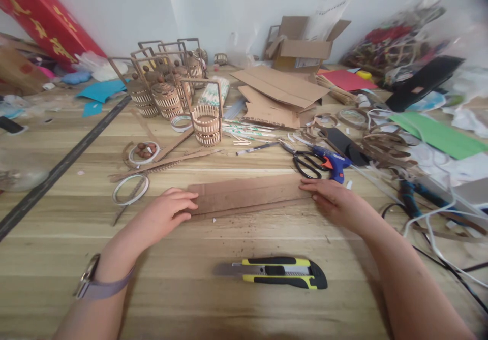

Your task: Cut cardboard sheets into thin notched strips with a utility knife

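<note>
Head view: left hand (168, 213) and right hand (331, 203) lie flat on opposite ends of cardboard strip (247, 195), fingers unclenched, nothing clamped. Strip looks light, bendy; ends seem best hold.

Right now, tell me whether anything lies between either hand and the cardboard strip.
Nothing visible does. Both already touch the strip: the left hand on its left end, the right hand on its right end. The knife lies nearer the person, apart from the strip.

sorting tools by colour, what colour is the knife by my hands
Yellow and black knife, blade grey; clearest in the head view.
</note>
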Action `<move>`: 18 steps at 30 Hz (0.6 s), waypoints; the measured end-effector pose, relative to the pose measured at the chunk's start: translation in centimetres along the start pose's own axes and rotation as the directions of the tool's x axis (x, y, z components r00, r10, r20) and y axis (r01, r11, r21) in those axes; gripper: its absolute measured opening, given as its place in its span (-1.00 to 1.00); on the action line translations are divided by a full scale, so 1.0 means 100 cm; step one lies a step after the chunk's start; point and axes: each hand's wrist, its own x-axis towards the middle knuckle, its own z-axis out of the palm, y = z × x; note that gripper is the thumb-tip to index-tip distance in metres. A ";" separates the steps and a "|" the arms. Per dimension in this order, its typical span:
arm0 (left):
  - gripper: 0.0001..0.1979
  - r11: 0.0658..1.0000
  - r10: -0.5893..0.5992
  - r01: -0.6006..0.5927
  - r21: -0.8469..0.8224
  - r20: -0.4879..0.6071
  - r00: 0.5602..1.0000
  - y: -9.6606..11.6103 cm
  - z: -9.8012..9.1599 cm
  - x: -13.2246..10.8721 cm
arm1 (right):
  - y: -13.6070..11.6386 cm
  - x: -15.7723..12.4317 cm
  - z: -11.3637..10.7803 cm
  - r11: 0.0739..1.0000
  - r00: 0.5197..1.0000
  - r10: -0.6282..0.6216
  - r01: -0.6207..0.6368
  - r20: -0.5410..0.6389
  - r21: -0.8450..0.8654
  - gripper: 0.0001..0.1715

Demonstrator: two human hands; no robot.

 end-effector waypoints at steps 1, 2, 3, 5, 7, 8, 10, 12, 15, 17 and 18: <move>-0.81 1.000 0.002 -0.002 0.001 -0.001 1.000 0.000 0.000 0.000 | 0.001 0.000 0.000 1.000 1.000 -0.001 0.001 -0.002 0.000 -0.59; -0.81 1.000 0.004 -0.004 0.001 -0.003 1.000 0.000 0.000 0.000 | 0.001 -0.001 0.000 1.000 1.000 -0.001 0.001 -0.003 0.000 -0.58; -0.81 1.000 0.006 -0.006 -0.001 -0.006 1.000 0.000 0.000 0.000 | 0.002 -0.001 0.000 1.000 1.000 0.001 -0.001 -0.003 0.000 -0.58; -0.80 1.000 0.012 -0.012 -0.006 -0.012 1.000 -0.001 0.000 -0.001 | 0.003 -0.002 0.001 1.000 1.000 0.010 -0.010 0.000 0.003 -0.56; -0.80 1.000 0.017 -0.017 -0.010 -0.015 1.000 -0.002 0.001 -0.001 | 0.002 -0.002 0.001 1.000 1.000 0.023 -0.023 0.005 0.005 -0.56; -0.81 1.000 0.018 -0.019 -0.010 -0.018 1.000 -0.002 0.001 -0.001 | 0.002 -0.002 0.000 1.000 1.000 0.028 -0.028 0.009 0.007 -0.56; -0.81 1.000 0.018 -0.018 -0.004 -0.020 1.000 -0.002 0.002 -0.001 | 0.001 -0.002 -0.001 0.999 0.999 0.039 -0.039 0.021 0.010 -0.57; -0.81 1.000 0.019 -0.019 0.007 -0.012 1.000 -0.001 0.002 0.000 | -0.001 0.000 -0.003 0.999 0.999 0.042 -0.043 0.034 0.016 -0.59; -0.79 1.000 0.021 -0.021 0.019 0.006 1.000 0.002 0.000 0.000 | -0.002 0.002 -0.006 0.999 0.997 0.037 -0.038 0.064 0.016 -0.59; -0.78 1.000 0.017 -0.017 0.021 0.006 1.000 0.003 -0.002 0.000 | -0.002 0.002 -0.007 0.999 0.996 0.036 -0.037 0.077 0.011 -0.59; -0.77 1.000 0.012 -0.012 0.022 0.006 1.000 0.004 -0.002 0.000 | -0.002 0.003 -0.007 0.999 0.996 0.037 -0.037 0.076 0.009 -0.58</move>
